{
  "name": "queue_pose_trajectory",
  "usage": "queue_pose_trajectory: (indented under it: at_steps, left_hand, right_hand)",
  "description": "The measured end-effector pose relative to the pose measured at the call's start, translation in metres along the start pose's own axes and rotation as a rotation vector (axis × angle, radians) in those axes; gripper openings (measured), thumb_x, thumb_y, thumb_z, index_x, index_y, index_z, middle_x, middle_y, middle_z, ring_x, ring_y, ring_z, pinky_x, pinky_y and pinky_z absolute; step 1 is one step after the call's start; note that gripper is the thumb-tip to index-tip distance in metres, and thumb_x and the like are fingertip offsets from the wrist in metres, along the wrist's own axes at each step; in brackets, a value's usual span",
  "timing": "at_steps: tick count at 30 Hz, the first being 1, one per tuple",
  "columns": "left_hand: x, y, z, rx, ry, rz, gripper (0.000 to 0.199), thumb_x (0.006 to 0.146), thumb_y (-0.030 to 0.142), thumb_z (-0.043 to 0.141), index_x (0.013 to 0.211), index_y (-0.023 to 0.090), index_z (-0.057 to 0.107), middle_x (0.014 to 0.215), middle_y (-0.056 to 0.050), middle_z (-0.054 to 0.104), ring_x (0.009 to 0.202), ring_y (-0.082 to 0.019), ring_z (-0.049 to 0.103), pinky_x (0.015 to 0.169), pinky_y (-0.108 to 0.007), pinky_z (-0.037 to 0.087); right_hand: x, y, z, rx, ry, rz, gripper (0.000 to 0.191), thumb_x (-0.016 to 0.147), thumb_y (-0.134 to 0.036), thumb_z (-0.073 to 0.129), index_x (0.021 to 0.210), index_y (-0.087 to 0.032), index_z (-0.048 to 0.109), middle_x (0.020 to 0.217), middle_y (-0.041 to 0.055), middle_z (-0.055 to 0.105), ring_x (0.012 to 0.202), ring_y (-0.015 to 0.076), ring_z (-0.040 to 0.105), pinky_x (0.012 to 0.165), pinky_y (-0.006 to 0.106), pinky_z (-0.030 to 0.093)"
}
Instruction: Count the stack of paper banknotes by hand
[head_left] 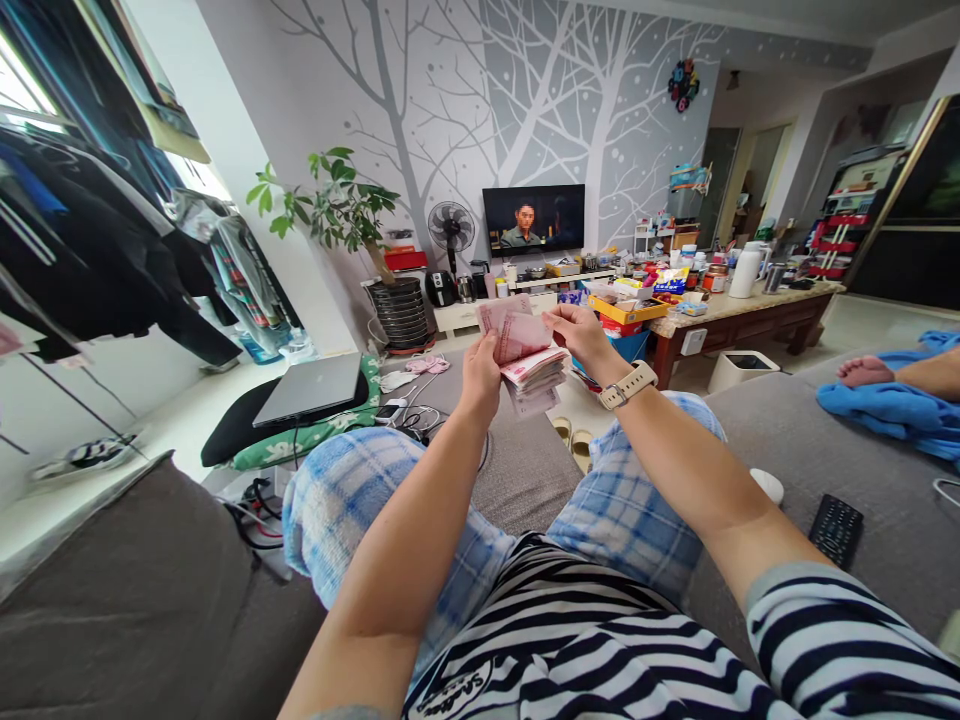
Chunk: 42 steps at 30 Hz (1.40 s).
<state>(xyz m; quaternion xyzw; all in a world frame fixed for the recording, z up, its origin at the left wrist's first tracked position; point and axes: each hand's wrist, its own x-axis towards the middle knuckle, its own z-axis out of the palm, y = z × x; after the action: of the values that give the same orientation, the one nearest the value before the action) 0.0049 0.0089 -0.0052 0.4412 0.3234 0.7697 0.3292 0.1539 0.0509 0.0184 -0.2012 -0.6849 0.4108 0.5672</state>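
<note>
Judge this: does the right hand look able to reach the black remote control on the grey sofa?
Probably yes: the black remote control lies uncovered near the right arm, though the right hand would first have to let go of pink paper banknotes.

From here I see a home living room: grey fabric sofa (521, 475), flat black television (535, 220), green leafy potted plant (337, 200).

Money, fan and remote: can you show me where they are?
Banknotes (537, 370): head view, edges of the stack.
Electric fan (451, 226): head view, centre of its round front.
Remote control (836, 530): head view, middle of its button side.
</note>
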Motion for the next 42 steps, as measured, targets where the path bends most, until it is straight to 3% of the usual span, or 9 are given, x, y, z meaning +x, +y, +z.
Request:
queue_pose_trajectory:
  at_steps: [4,21,30,42]
  left_hand:
    - [0.003,-0.004,-0.003,0.039,0.025,0.063,0.027,0.075,0.04,0.053,0.075,0.015,0.063,0.078,-0.003,0.066,0.074,-0.015,0.06,0.07,-0.025,0.047]
    - [-0.001,0.001,-0.001,0.05,0.03,0.04,0.025,0.075,0.038,0.053,0.069,0.015,0.062,0.069,-0.001,0.063,0.064,-0.013,0.055,0.063,-0.023,0.044]
    - [0.001,0.0,-0.003,0.105,0.027,0.075,0.028,0.076,0.038,0.05,0.076,0.015,0.065,0.077,-0.003,0.066,0.071,-0.015,0.058,0.067,-0.024,0.045]
    - [-0.002,0.005,0.001,0.095,0.051,0.054,0.025,0.074,0.037,0.053,0.07,0.015,0.064,0.07,-0.002,0.065,0.07,-0.016,0.059,0.066,-0.025,0.046]
  right_hand:
    - [0.002,0.003,0.0,0.041,-0.03,0.002,0.032,0.073,-0.044,0.061,0.063,-0.017,0.05,0.054,-0.0035,0.043,0.05,0.0073,0.037,0.048,0.022,0.027]
    - [-0.005,-0.011,0.003,0.082,-0.097,-0.035,0.032,0.075,-0.041,0.06,0.06,-0.017,0.046,0.057,-0.0031,0.04,0.053,0.0079,0.037,0.05,0.022,0.028]
    - [-0.005,-0.01,0.004,0.055,-0.097,-0.035,0.033,0.075,-0.045,0.06,0.06,-0.017,0.046,0.057,-0.0029,0.042,0.054,0.0085,0.038,0.051,0.022,0.029]
    - [-0.006,-0.012,0.004,0.047,-0.092,-0.019,0.036,0.073,-0.048,0.061,0.06,-0.018,0.045,0.057,-0.0027,0.039,0.054,0.0085,0.035,0.049,0.022,0.027]
